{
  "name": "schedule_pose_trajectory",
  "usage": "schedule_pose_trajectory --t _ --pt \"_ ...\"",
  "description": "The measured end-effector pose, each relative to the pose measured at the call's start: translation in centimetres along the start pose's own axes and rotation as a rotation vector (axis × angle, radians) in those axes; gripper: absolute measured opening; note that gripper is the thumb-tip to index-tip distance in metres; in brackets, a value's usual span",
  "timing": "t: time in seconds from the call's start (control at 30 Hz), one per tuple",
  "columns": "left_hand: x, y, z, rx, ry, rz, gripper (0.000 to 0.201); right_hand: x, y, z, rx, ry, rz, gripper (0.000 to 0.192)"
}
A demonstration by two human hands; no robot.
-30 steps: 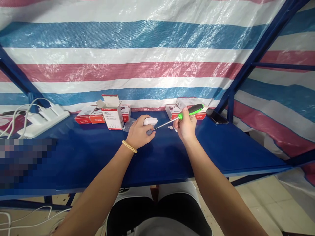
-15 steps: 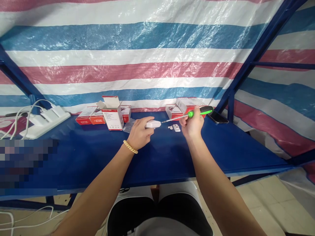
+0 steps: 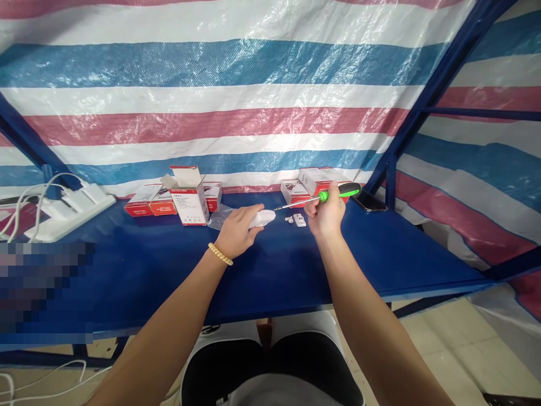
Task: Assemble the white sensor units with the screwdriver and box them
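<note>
My left hand (image 3: 237,230) is closed around a small white plastic device (image 3: 262,217), held just above the blue table. In my right hand (image 3: 328,216) is a screwdriver (image 3: 347,189) with a green and black handle. Its metal shaft points left, and the tip is at the upper right end of the white device; whether it touches cannot be made out. Between the hands, small white plastic parts (image 3: 299,220) lie on the table. An opened white and red box (image 3: 189,204) marked "DETECTOR" stands behind my left hand, with a clear plastic bag (image 3: 218,216) beside it.
Red and white boxes (image 3: 151,202) lie at the back left, and more boxes (image 3: 319,179) at the back right. A black phone (image 3: 369,201) rests near the right frame post. A white power strip (image 3: 71,214) with plugs and cables occupies the left of the blue table (image 3: 270,276).
The white device has turned in my left hand, showing more of its broad face. My right hand still holds the screwdriver near it. The whole view has shifted slightly.
</note>
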State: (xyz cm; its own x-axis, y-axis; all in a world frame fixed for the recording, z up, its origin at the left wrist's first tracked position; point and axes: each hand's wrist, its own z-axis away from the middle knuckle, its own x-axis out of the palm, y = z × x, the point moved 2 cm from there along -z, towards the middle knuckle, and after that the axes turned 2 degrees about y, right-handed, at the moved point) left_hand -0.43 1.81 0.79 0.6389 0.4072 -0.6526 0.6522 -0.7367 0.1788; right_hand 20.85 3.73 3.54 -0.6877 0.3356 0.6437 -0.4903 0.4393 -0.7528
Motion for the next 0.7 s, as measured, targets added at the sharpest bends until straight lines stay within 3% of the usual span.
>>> schedule_pose_trajectory --t 0.17,0.7 --pt "0.09 -0.53 0.12 -0.025 0.001 0.032 0.038 -0.02 0.02 0.06 -0.031 -0.019 0.016 0.051" --pt "0.13 -0.06 0.01 0.116 -0.071 -0.142 0.035 -0.22 0.62 -0.36 -0.099 0.014 0.095 0.047"
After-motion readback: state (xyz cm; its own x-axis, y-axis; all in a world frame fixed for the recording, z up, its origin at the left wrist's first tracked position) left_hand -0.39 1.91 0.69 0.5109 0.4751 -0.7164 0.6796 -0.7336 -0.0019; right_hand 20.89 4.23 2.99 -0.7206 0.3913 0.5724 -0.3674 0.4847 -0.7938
